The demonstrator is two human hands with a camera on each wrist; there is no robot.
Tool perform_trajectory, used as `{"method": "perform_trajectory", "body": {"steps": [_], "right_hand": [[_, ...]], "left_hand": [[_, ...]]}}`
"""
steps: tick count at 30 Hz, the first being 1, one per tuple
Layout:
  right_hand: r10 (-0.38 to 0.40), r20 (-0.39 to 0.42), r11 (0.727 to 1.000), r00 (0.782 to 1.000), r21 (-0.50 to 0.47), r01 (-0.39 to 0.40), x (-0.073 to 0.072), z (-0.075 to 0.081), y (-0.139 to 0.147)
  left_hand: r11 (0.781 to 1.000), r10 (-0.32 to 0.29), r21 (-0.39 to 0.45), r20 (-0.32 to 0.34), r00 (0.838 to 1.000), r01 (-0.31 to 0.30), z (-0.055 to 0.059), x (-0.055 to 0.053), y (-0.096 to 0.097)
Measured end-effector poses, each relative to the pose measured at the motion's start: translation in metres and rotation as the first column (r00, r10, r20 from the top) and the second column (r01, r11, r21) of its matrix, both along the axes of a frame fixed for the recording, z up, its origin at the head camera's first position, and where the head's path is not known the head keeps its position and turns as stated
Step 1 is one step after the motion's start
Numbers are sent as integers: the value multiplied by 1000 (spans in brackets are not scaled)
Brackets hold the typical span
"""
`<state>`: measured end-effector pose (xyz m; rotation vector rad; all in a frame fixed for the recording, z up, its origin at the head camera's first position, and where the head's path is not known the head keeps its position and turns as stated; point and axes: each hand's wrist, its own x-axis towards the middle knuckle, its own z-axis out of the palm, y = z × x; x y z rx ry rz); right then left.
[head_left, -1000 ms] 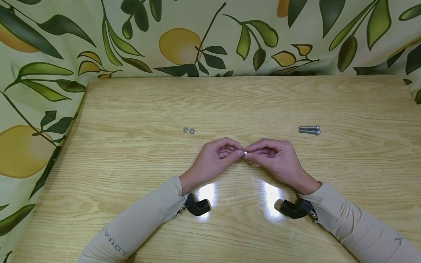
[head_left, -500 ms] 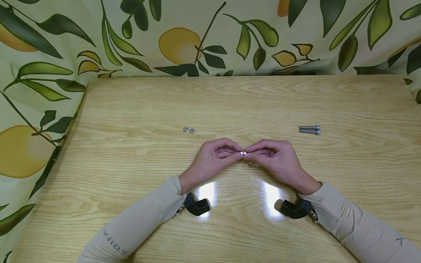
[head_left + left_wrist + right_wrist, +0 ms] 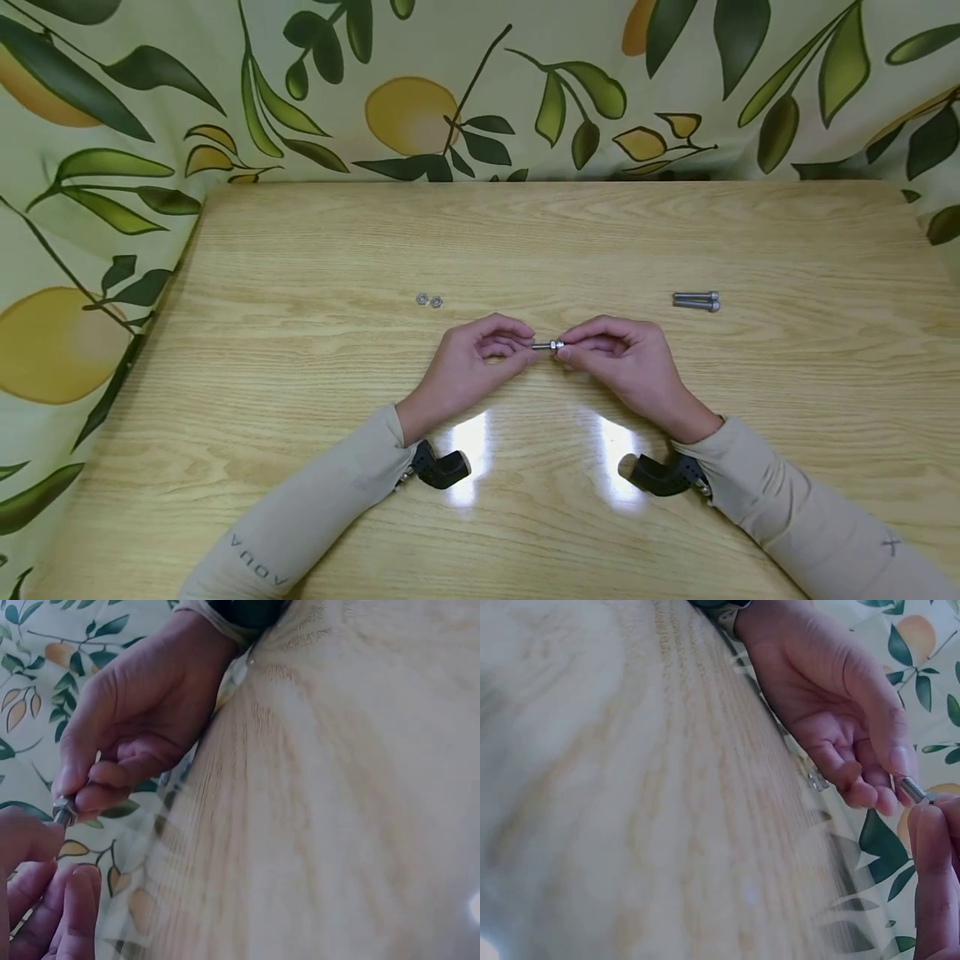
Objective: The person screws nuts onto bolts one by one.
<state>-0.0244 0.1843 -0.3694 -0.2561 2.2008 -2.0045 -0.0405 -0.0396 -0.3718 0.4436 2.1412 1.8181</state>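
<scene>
In the head view both hands meet over the middle of the table around one small metal bolt. A hex nut sits on it, close to the head end. My right hand pinches that end between thumb and fingers, which hide most of the head. At the other end, my left hand has thumb and forefinger tips around the shank's tip. Bare thread shows between the two hands in the right wrist view. The left wrist view shows the nut by the right fingertips.
Two loose nuts lie on the wood-grain table, left of the hands. Two more bolts lie side by side at the right. A leaf-and-fruit patterned cloth hangs behind the table and along its left side.
My left fingertips have drawn leftward off the nut, and the bolt's shank now shows between the hands. My right hand keeps its pinch almost in place. The head view has shifted slightly.
</scene>
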Motion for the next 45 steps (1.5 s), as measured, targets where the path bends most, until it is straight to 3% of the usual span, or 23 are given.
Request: {"method": "perform_trajectory", "body": {"steps": [14,21,30,36,45], "right_hand": [[24,71,989,997,147,-34,5,-11,0],[72,37,970,997,228,-78,10,-12,-1],[103,-111,940,988,337,-60,11,-12,-3],[120,-132,920,984,388,-60,11,-10,-3],[142,-182,891,973,451,-45,11,-6,-4]], "left_hand": [[995,-3,-96,-11,1000,2,-9,6,-6],[985,-45,-168,-99,994,28,-13,9,-9],[966,-121,-250,-244,962,58,-8,10,-12],[942,-183,-328,-323,929,71,-6,11,-12],[921,-238,-381,-378,895,84,-3,14,-10]]}}
